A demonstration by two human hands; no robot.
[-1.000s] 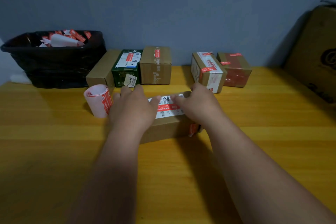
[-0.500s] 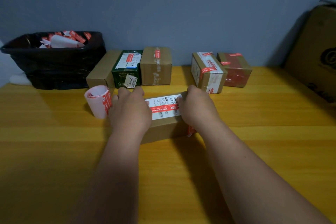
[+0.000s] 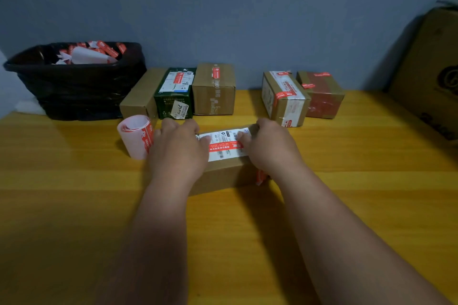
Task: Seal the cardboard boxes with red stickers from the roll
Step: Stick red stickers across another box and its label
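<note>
A long brown cardboard box (image 3: 223,176) lies on the yellow table in front of me, with a white label and a red sticker (image 3: 224,148) across its top. My left hand (image 3: 177,151) rests flat on the box's left end, thumb on the sticker. My right hand (image 3: 270,148) presses the right end, and a red sticker end (image 3: 260,177) hangs below it. The sticker roll (image 3: 135,136), pink-white with red print, stands just left of my left hand.
Behind stand a plain brown box (image 3: 141,96), a green box (image 3: 174,93) and a tall brown box (image 3: 214,89); to the right, a taped box (image 3: 285,99) and a reddish box (image 3: 321,94). A black bin (image 3: 76,86) holds sticker backing. A big carton (image 3: 431,74) leans far right.
Both hands have slid along the box top over the red sticker; the thumbs now sit closer together on it. The box stays in place.
</note>
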